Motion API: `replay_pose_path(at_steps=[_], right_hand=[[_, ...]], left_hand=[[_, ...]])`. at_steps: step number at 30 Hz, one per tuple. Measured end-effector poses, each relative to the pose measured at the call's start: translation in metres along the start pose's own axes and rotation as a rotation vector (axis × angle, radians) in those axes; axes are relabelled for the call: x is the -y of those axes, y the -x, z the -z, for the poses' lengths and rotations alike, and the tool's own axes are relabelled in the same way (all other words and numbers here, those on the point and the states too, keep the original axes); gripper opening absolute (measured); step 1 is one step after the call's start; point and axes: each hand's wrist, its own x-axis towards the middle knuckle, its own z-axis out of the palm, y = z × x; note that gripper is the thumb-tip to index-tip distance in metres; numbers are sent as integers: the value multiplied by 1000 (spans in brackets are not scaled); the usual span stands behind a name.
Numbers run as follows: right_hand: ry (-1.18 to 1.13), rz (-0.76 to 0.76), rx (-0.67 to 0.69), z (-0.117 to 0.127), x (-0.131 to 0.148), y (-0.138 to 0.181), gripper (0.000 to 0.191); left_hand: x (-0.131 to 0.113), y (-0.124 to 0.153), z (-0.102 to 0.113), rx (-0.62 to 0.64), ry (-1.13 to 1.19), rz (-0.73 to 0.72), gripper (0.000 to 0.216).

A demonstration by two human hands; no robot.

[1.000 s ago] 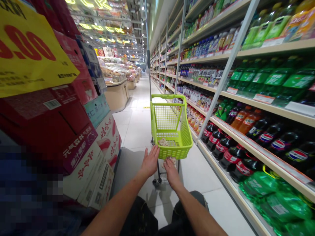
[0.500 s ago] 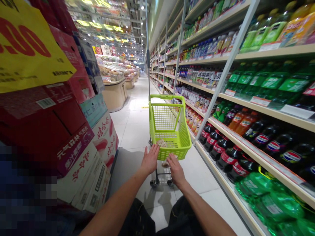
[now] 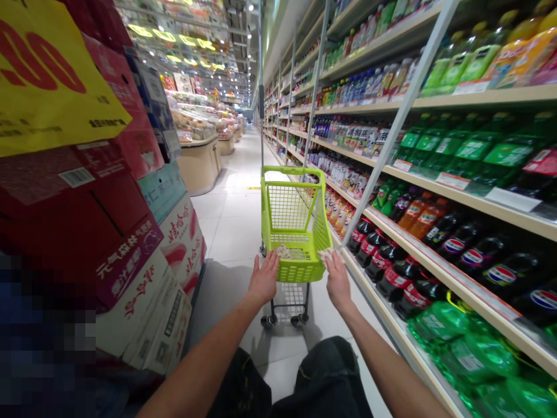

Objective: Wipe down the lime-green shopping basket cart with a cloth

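Observation:
A lime-green shopping cart (image 3: 300,271) with a slatted plastic basket stands upright in front of me. My left hand (image 3: 263,280) rests at its near left corner, fingers stretched out flat and thumb apart. Just past those fingertips a crumpled pale cloth (image 3: 284,251) lies inside the basket; whether the fingers touch it I cannot tell. At the near right corner, my right hand (image 3: 337,281) has its fingers closed on another pale cloth (image 3: 324,254), pressed to the rim.
Drink shelves (image 3: 461,174) line the right side, with large green bottles (image 3: 474,357) lowest. Stacked cartons (image 3: 143,302) under a yellow price sign (image 3: 56,75) crowd the left. A beige display counter (image 3: 198,165) stands farther along the tiled aisle (image 3: 217,217).
My right hand has moved with its cloth from below the basket's near side, rightward and up to the right corner. My left hand has stayed at the left corner.

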Motion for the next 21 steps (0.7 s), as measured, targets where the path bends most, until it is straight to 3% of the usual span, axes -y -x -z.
replay_pose_path(at_steps=[5,7,10,12,17,19,21], right_hand=[[-111,183,105,-34,55,0,48],[-102,172,113,-29,47,-2,47],[-25,20,45,-7,18,-6,46],[17,-57,1,-3,16,-5,46],[-72,136,120,-32,70,1,46],[-79,181,152,-30,70,0,47],[-43,140,131,-16,50,-2,47]], left_hand=[[0,2,0,10,-25,-31,71],[2,3,0,3,-19,-35,71],[1,3,0,6,5,-24,71],[-1,4,0,17,11,-12,71],[-5,6,-2,5,-6,-29,71],[-4,6,-3,-4,-13,-41,72],[-3,7,-4,-7,-14,-35,72]])
